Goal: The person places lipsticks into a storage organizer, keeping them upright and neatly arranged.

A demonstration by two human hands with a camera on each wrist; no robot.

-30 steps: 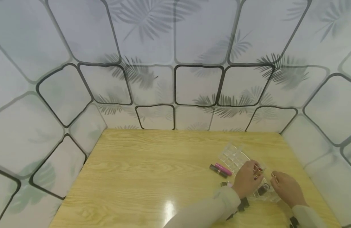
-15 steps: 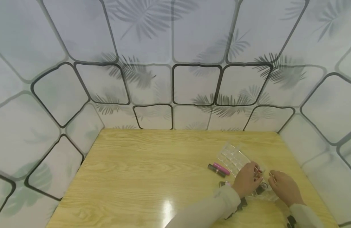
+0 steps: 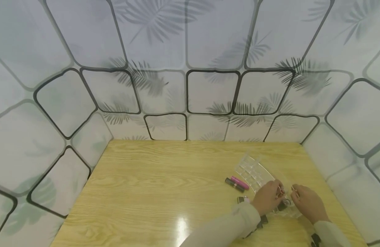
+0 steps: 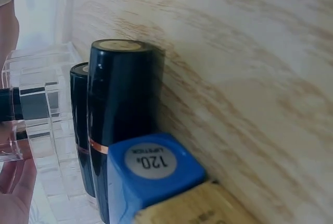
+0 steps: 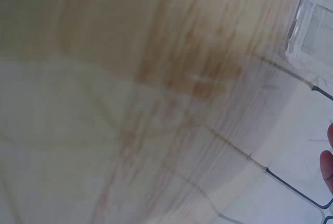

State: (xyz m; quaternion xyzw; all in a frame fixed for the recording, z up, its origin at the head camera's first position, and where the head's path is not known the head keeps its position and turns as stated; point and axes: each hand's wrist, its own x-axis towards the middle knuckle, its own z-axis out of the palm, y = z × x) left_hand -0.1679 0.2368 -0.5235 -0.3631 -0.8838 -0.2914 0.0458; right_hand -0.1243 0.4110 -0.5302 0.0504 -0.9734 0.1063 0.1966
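Clear organizer point(image 3: 251, 170) on tabletop point(image 3: 162, 185), long axis far-left to near-right, left hand point(image 3: 267, 197) and right hand point(image 3: 310, 203) by near end, fingers bent, hold I can't tell, blue lipstick point(image 4: 139, 182) only in left-wrist view

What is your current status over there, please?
Left hand gripping unidentifiable small item at clear plastic compartmented organizer. Right hand nearby, grip unclear. Pink cylindrical tube and black cylindrical tube beside organizer, apparently not blocking.

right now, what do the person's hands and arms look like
The left hand and right hand are bare, without gloves. The left arm's pale off-white fabric sleeve and the right arm's matching pale sleeve end near the wrists.
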